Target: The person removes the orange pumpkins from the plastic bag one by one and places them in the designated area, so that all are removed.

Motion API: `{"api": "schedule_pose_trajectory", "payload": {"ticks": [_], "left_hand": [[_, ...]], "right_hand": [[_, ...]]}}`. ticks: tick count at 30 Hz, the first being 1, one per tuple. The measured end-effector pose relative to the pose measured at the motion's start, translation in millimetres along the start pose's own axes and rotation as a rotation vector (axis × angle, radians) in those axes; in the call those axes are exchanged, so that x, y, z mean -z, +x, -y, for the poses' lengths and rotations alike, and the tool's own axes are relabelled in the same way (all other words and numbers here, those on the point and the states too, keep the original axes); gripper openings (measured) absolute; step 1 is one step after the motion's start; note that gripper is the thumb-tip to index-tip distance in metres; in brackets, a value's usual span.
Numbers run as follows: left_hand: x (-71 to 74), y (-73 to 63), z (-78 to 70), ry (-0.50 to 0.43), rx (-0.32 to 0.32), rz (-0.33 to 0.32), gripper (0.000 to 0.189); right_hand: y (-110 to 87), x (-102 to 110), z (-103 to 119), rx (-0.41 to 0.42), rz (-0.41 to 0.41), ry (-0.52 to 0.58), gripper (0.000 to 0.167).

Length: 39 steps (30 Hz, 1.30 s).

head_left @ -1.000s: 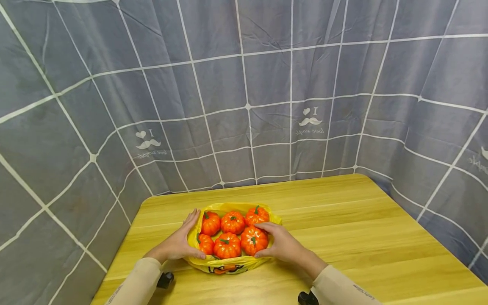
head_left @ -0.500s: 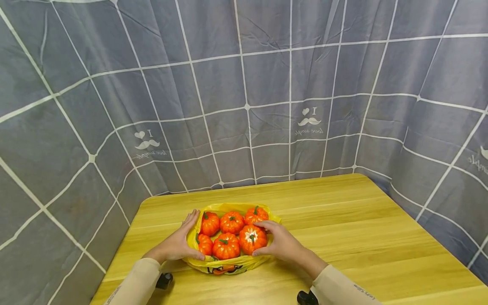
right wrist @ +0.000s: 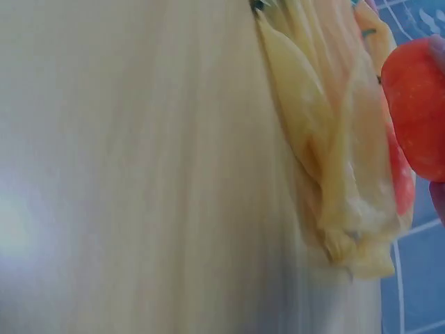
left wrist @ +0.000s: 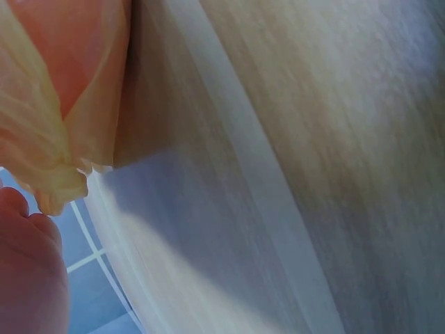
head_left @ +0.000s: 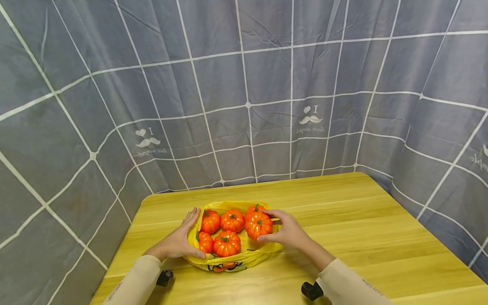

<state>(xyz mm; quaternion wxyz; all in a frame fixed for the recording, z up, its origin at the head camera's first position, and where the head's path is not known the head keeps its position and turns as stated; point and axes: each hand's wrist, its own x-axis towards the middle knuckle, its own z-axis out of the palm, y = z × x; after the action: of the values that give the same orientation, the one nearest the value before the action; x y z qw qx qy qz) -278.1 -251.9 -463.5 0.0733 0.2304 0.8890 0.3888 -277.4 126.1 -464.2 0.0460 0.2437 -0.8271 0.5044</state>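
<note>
A yellow plastic bag lies with its mouth spread wide on the table, holding several small orange pumpkins with green stems. My right hand grips one pumpkin between thumb and fingers at the bag's right side. That pumpkin overlaps another behind it in the head view; in the right wrist view the gripped pumpkin appears raised above the bag. My left hand rests against the bag's left side, fingers spread along the outside and thumb over the near rim.
The wooden table extends to the right of the bag. A grey curtain with white grid lines hangs behind and along both sides. Black wrist devices sit below my sleeves.
My right hand has lifted the near right pumpkin up and away from its spot in the bag. The bag's right rim has shifted slightly. My left hand stays in place.
</note>
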Motion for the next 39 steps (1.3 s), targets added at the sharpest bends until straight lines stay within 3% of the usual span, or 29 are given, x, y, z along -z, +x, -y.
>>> {"api": "schedule_pose_trajectory", "payload": {"ticks": [10,26,39], "left_hand": [[0.4,-0.4,-3.0,0.017,0.012,0.017,0.138],[4.8,4.9,0.9,0.043,0.012,0.028,0.137],[2.6,4.2,2.8,0.033,0.014,0.019,0.137]], "right_hand": [[-6.2,38.7,-18.9,-0.093,-0.107,0.021,0.075],[-27.3,106.3,-62.6,-0.273,-0.216,-0.142,0.080],[-44.0,146.4,-77.3,-0.410,-0.277,-0.203,0.088]]}}
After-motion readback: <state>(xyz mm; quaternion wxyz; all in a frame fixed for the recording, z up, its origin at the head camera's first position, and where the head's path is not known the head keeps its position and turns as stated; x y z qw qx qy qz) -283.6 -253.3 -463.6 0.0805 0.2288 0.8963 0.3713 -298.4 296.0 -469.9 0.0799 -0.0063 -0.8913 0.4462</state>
